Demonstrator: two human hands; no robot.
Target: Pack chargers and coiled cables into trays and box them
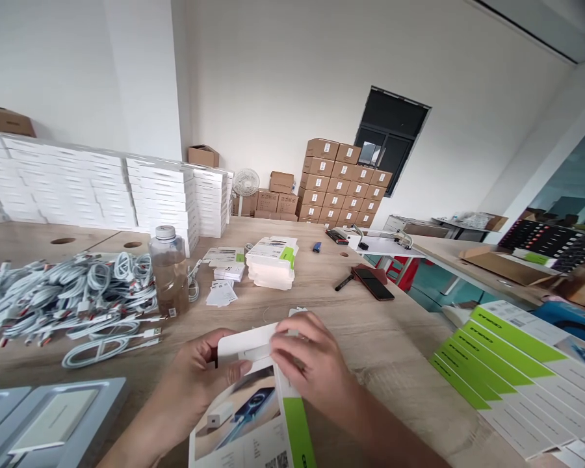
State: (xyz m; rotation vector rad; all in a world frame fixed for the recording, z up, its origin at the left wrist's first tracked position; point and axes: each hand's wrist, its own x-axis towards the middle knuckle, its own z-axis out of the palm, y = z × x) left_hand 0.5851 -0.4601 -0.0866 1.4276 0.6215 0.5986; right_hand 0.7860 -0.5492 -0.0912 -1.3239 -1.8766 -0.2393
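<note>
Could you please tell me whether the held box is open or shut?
Open: the box has its white end flap raised between left hand and right hand.

Best I could make out was "CE" on the box (pixel 295 419) at bottom center, rest cut off by the frame. Lettering on the green-banded boxes (pixel 511 364), lower right, was too blurry tbh.

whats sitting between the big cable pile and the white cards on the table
In the head view, a capped bottle stands between the cable pile and the white cards, with a little loose cable beside it.
</note>
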